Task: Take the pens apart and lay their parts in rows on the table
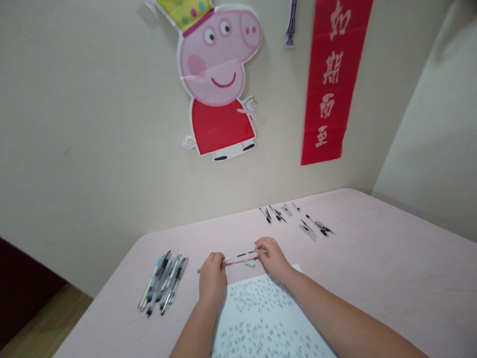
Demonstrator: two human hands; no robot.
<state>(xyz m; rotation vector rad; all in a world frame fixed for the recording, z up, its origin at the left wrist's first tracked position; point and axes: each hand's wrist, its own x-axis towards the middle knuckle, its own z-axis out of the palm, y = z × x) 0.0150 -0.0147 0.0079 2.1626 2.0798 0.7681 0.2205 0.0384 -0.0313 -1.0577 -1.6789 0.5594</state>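
My left hand (213,278) is closed around a slim pen, whose end (199,270) sticks out on the left. Pinched in the fingertips of my right hand (273,257) is a thin pen refill (242,255) with a dark ink section, stretching across toward the left hand. Whether the refill sits partly inside the pen is too blurred to tell. On the table just below it lies a small clear pen cap (249,264). A sheet covered in handwriting (264,318) lies under and between my forearms.
A bundle of several pens (164,283) lies on the pink-covered table (391,278) at the left. Several small dark and clear pen parts (315,226) are spread near the back edge. Behind stands a wall with a pig cutout (223,127) and a red banner (328,99).
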